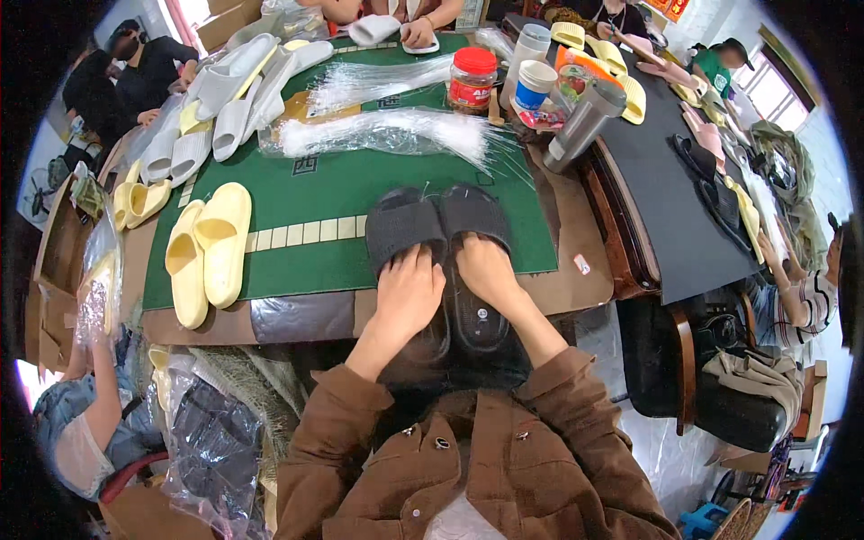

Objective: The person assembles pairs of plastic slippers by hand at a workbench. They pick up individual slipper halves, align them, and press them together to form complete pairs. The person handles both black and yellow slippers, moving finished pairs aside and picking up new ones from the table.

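Observation:
A pair of black slide slippers [405, 229] lies side by side at the table's near edge, toes pointing away from me and heels toward me. My left hand [411, 292] grips the left slipper, its fingertips tucked under the strap. In the same way my right hand [489, 270] holds the right slipper [481, 335], fingers partly hidden beneath its strap. A thin clear strand sticks up between the toes. Left of them, a pair of pale yellow slippers [223, 236] rests on the green mat [306, 191].
Two bundles of clear plastic strands [387, 135] lie beyond the slippers. Grey slippers [232, 126] pile up at far left. A red-lidded jar [472, 79], a paper cup [535, 84] and a steel tumbler [585, 124] stand at far right. Other people work around the tables.

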The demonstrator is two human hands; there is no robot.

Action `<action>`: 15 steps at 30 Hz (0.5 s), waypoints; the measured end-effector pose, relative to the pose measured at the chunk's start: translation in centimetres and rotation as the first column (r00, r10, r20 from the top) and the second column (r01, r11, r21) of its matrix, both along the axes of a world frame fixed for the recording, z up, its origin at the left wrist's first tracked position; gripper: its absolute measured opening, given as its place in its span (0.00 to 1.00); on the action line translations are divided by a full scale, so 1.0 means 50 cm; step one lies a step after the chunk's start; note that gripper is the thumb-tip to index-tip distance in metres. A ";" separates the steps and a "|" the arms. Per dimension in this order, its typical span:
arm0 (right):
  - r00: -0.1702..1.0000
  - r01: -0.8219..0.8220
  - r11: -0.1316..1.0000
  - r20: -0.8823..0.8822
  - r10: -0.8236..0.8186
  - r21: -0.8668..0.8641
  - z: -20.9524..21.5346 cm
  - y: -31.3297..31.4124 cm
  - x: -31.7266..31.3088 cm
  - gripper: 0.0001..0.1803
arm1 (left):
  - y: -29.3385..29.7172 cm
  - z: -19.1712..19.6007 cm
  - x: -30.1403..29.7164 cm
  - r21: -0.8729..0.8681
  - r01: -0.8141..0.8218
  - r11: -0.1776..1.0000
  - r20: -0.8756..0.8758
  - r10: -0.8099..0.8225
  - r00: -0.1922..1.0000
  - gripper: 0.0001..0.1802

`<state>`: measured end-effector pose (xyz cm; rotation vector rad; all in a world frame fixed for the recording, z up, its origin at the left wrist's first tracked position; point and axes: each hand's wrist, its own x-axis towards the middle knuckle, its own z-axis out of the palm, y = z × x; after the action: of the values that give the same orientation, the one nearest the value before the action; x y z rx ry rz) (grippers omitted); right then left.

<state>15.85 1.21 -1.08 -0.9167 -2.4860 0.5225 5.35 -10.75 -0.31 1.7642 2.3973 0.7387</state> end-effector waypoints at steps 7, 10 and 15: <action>0.994 -0.026 0.981 0.097 0.045 -0.192 0.004 0.020 0.006 0.15 | 0.018 0.023 -0.019 -0.074 0.099 0.992 0.198 -0.083 0.977 0.40; 0.997 -0.017 0.961 0.070 0.038 -0.276 0.022 0.022 0.002 0.17 | 0.028 0.042 -0.014 -0.192 0.131 0.973 0.102 -0.113 0.988 0.48; 0.995 -0.017 0.953 0.086 0.045 -0.302 0.019 0.018 -0.001 0.19 | 0.058 0.006 0.009 -0.084 -0.033 0.996 0.169 0.047 0.985 0.35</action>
<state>15.82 2.13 -0.15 -1.0368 -2.5494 0.9095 5.81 -7.83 -0.02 1.5591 2.3219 0.7528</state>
